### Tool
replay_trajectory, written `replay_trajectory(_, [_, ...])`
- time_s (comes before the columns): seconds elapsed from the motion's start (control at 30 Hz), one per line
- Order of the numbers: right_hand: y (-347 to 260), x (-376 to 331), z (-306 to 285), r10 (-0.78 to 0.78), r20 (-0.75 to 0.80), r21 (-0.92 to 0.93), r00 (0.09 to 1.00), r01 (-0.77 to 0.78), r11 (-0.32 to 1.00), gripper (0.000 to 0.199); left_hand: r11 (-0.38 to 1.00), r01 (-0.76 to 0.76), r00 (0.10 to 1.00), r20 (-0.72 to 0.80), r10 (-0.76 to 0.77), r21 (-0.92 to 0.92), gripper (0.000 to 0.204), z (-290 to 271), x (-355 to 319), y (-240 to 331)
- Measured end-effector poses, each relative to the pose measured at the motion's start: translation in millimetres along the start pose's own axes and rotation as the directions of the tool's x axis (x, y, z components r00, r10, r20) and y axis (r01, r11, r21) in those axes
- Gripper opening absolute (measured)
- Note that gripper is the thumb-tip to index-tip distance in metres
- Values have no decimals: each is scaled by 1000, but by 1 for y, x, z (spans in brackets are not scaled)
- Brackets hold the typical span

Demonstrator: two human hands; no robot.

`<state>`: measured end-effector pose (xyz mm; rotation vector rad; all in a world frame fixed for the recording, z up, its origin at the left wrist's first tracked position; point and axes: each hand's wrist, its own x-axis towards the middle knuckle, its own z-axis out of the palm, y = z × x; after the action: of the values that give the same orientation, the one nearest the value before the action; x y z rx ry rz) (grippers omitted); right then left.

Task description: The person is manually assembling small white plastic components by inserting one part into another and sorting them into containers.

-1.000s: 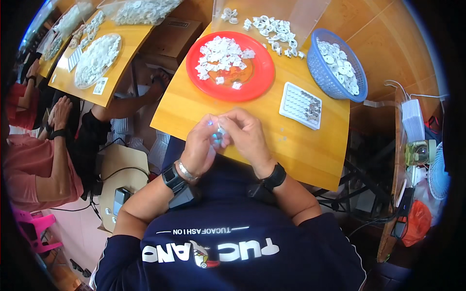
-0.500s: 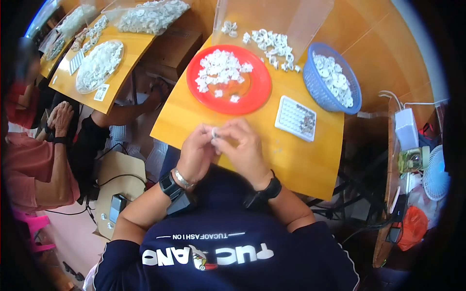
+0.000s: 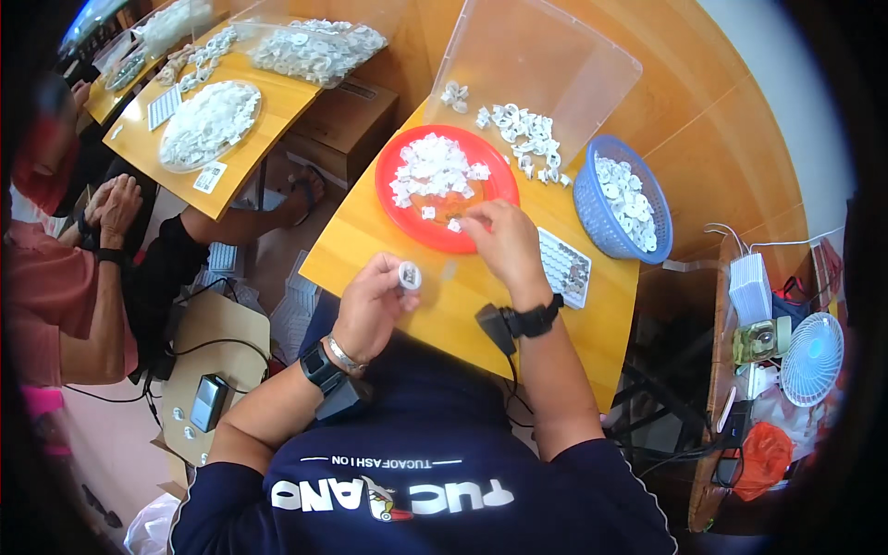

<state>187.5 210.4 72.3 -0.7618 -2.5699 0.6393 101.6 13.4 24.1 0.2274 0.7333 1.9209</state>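
Between the thumb and fingers of my left hand (image 3: 368, 301) is a round white plastic part (image 3: 410, 276) with a darker centre. It is held up over the table's near edge. My right hand (image 3: 507, 242) reaches over the right rim of the red plate (image 3: 393, 217), its fingertips pinched at a small white plastic piece (image 3: 454, 225). A heap of similar small white pieces (image 3: 432, 165) covers the plate's far part. Partly behind my right hand lies a white compartment tray (image 3: 566, 264) holding small dark metal-looking bits.
A blue basket (image 3: 592, 217) of round white parts stands at the table's right. Loose white parts (image 3: 527, 134) lie beyond the plate before a clear plastic bin (image 3: 546, 55). At left, a person with clasped hands (image 3: 118, 213) sits by another table. A fan (image 3: 814, 356) stands far right.
My hands have come apart. The right one has moved forward and right to the plate, while the left keeps the round part, now turned face up. The view has shifted slightly.
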Motion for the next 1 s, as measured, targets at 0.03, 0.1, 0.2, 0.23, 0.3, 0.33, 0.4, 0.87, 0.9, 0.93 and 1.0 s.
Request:
replay_trajectory(0.03, [7,6,4,24,25,-117,999,-21,993,20,1000,-2,1000,-2,2,-2,10,0,0,1])
replay_trajectory(0.1, [9,14,11,54,89,-94,995,-45,995,19,1000,-14,1000,5,14,-20,10,-3,1,0])
replay_trajectory(0.2, [10,17,17,88,155,-73,984,-77,994,18,999,-12,1000,-10,11,-39,9,-4,1,2])
replay_trajectory(0.23, [11,18,19,94,153,-76,984,-83,994,18,999,3,1000,-27,-4,-41,9,-4,1,3])
replay_trajectory(0.3, [13,19,23,78,166,-60,983,-69,996,17,999,1,999,-32,-3,-44,9,-6,1,3])
replay_trajectory(0.33, [14,19,24,65,175,-44,982,-59,997,16,999,3,999,-33,-5,-45,9,-7,1,2])
replay_trajectory(0.4, [18,17,28,55,139,86,989,-68,994,15,999,-2,1000,-28,1,-40,9,-8,1,2])
replay_trajectory(0.87, [-20,-18,5,54,378,749,924,-339,569,16,998,19,998,54,-16,-56,16,-5,2,0])
replay_trajectory(0.9, [-22,-21,4,26,385,764,923,-334,552,16,998,15,997,71,-11,-55,16,-5,2,-1])
replay_trajectory(0.93, [-23,-23,3,-2,391,779,920,-330,534,16,998,12,996,88,-7,-54,16,-5,2,-2])
replay_trajectory(1.0, [-28,-26,-1,-9,396,778,918,-330,534,17,998,23,995,102,-17,-53,16,-5,1,-2])
